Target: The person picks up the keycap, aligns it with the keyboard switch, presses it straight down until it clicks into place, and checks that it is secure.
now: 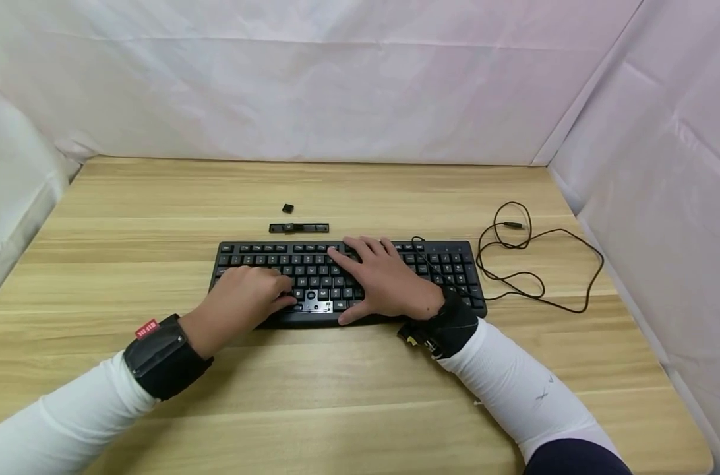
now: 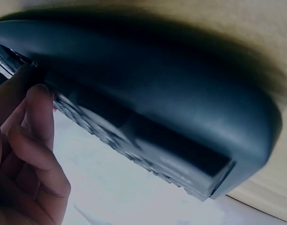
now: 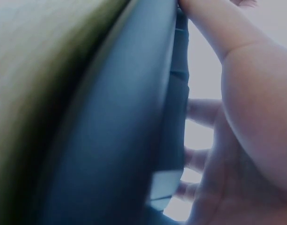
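Keyboard (image 1: 315, 270) is flat on the desk (image 1: 360, 389) under both hands, with a long pale gap (image 1: 318, 307) in its bottom row. A loose bar (image 1: 312, 227), probably the spacebar, lies just past its far edge, and a small square cap (image 1: 287, 208) sits a bit beyond that.

Left hand (image 1: 247, 297) has its fingers curled in at the left end of the gap. The left wrist view is too dark there, so I honestly can't tell if they're pinching a key or just touching. Right hand (image 1: 390, 284) is spread over the keys, thumb near the front edge, gripping nothing.

Handling-wise, I'd guess the keyboard is light and stiff, maybe with a little flex in the middle, and that smooth shell could be slippery, so a flat palm makes sense to stop it skating around. To lift it, take both short ends and mind the cable (image 1: 600, 264) looped at the right. Caps are probably hard but with fragile stems: pinch by opposite sides, pull straight. The bar's thin, so I'd hold it near the middle.
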`<state>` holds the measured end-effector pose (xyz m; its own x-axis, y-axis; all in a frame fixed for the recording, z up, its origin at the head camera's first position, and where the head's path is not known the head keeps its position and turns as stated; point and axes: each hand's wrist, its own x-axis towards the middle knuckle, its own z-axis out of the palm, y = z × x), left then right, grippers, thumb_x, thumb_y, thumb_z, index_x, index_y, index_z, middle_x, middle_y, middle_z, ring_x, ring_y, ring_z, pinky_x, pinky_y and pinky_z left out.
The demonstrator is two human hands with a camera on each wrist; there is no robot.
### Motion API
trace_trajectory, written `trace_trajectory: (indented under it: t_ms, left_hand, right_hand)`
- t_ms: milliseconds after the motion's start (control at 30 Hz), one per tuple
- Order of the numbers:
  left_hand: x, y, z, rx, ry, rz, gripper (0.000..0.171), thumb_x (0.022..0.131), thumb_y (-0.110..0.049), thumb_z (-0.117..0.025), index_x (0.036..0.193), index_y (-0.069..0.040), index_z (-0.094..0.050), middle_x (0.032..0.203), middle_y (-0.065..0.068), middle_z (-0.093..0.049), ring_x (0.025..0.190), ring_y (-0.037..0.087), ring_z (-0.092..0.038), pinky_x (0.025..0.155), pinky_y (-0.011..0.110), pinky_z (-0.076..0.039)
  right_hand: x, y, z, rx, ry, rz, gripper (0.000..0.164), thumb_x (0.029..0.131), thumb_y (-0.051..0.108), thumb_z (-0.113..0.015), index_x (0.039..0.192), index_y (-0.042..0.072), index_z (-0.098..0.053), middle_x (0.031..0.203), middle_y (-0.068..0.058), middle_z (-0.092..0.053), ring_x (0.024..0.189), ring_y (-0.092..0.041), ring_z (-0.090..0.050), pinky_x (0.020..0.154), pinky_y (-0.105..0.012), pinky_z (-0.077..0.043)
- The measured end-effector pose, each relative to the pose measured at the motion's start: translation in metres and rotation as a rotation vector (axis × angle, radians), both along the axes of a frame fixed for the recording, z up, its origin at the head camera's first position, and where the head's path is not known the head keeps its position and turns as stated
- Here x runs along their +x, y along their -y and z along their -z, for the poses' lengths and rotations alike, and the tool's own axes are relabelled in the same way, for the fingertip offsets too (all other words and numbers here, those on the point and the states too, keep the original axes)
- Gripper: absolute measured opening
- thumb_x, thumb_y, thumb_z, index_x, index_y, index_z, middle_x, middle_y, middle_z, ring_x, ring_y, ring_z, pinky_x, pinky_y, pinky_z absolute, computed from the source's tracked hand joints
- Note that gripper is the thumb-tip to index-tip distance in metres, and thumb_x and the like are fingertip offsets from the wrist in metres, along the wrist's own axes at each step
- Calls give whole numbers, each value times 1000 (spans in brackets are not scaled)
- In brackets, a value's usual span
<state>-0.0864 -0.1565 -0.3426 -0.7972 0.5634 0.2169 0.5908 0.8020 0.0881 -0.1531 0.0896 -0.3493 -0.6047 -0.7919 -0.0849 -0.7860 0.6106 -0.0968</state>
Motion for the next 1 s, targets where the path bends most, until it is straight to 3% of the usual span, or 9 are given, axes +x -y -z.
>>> trace_trajectory:
  t_ms: [167,500,767,1000]
  left_hand:
    - [0,2,1,36,14,-1,12,77,-21,-77,76,-11,-71,67,0,-68,59,11,-61,48,31,-54]
    - [1,5,-7,-20,122,-22,13,77,-15,-76,89,-11,-74,81,2,-73,68,12,-64,53,35,-55]
    - [-1,7,-6,35,193,-67,16,76,-18,-76,90,-13,-70,72,-3,-67,59,6,-57,48,29,-52]
    - [-2,8,-4,44,190,-83,16,77,-18,-75,90,-12,-69,71,-3,-64,57,6,-53,47,29,-50]
  right_hand:
    - [0,0,0,-7,-12,-4,112,65,80,-56,152,20,-19,152,-15,-20,135,-33,-18,107,-60,-20]
    - [2,0,-1,-10,12,2,111,65,78,-58,152,19,-20,153,-16,-20,135,-33,-18,107,-60,-20]
    - [1,0,1,-9,28,7,112,65,79,-58,152,20,-19,153,-15,-19,135,-33,-15,108,-60,-18]
    - [1,0,1,-19,24,9,112,64,79,-59,151,20,-20,153,-15,-19,135,-32,-16,108,-60,-19]
